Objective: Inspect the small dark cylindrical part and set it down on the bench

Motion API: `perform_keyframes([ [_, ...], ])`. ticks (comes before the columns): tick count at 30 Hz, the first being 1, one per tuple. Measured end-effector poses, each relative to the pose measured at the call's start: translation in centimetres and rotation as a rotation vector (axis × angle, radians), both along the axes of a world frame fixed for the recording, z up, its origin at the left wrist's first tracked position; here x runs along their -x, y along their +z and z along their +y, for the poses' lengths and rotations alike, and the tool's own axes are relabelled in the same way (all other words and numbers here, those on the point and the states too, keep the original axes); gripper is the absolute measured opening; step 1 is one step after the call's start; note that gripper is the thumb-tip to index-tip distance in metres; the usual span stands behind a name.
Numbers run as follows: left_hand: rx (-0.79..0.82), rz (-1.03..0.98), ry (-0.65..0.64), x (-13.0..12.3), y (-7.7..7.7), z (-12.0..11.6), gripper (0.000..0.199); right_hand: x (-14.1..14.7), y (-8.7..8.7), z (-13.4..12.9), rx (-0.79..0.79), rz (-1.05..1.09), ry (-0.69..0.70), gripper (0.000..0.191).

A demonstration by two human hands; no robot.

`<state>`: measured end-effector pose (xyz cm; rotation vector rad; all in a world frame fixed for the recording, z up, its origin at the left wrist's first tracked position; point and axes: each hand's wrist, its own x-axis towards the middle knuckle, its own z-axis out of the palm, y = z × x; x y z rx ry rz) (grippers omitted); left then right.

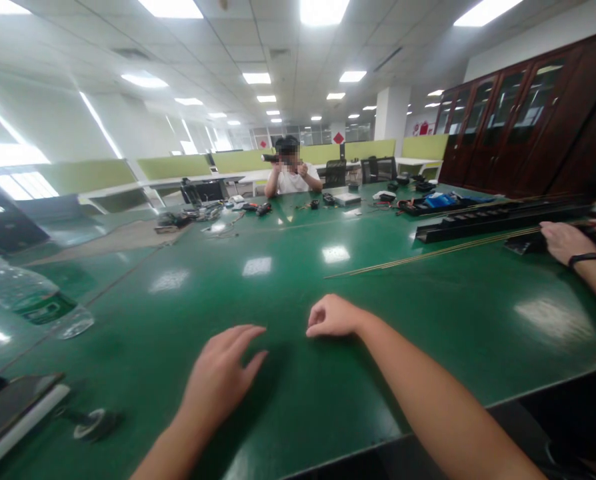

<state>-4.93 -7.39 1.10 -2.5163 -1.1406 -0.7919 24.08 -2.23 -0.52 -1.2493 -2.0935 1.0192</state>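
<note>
Left hand: ours (223, 367), thumb and fingers apart, above the green tabletop (298, 293).
Right hand: ours (334, 317), fingers curled towards the thumb; we cannot tell whether anything is pinched there.
Brass-coloured rods: they (403, 260) lie just beyond our right hand and run rightward to a co-worker's hand (565, 241), near a black channel (478, 227).
Near edge: the tabletop's border passes under our right forearm, slanting away rightward.
Left room: open green surface separates our left hand from a labelled plastic bottle (48, 307).
</note>
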Motion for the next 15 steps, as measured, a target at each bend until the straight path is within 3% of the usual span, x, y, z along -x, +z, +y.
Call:
perform_keyframes([
  [2,0.109,0.074,-0.097,-5.2,-0.1,0.7,0.040,-0.3,-0.2,0.2,0.042,0.045,0.009,0.025],
  [3,0.138,0.094,-0.150,-7.1,-0.3,1.1,0.035,-0.5,-0.2,0.3,0.061,0.062,0.022,0.025],
  [6,0.162,0.082,-0.249,-10.2,-1.0,2.1,0.016,-1.2,-0.1,0.6,0.107,0.072,0.092,0.025],
  [11,0.063,-0.012,-0.301,-10.1,-1.6,2.4,0.011,-1.5,0.8,0.5,0.143,0.010,0.111,0.031],
  [15,0.018,-0.040,-0.238,-8.3,-0.8,2.3,0.019,-1.3,1.2,0.0,0.144,0.009,0.114,0.042],
])
